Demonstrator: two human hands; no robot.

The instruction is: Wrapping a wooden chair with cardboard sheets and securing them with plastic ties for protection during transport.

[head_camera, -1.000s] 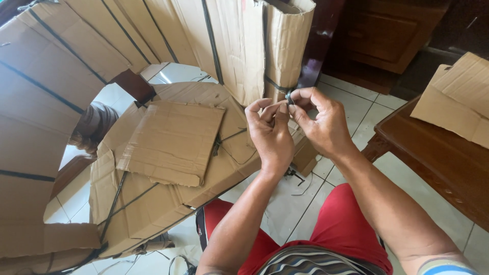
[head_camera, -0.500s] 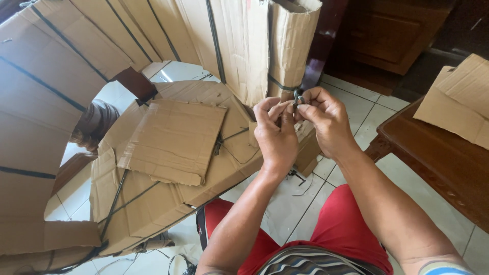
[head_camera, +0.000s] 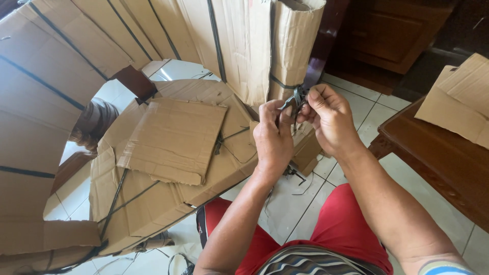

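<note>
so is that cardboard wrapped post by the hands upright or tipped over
Upright. The cardboard wrapped post rises straight from the floor, its open top end uppermost, a dark strap around it. Both hands, left hand and right hand, work beside it.

Brown cardboard-wrapped bundles [head_camera: 244,46] bound with dark straps stand ahead, and a flat cardboard sheet [head_camera: 175,140] lies below them.

dark strap [head_camera: 297,98] | thin, knotted | around upright cardboard-wrapped post [head_camera: 294,46]
</note>
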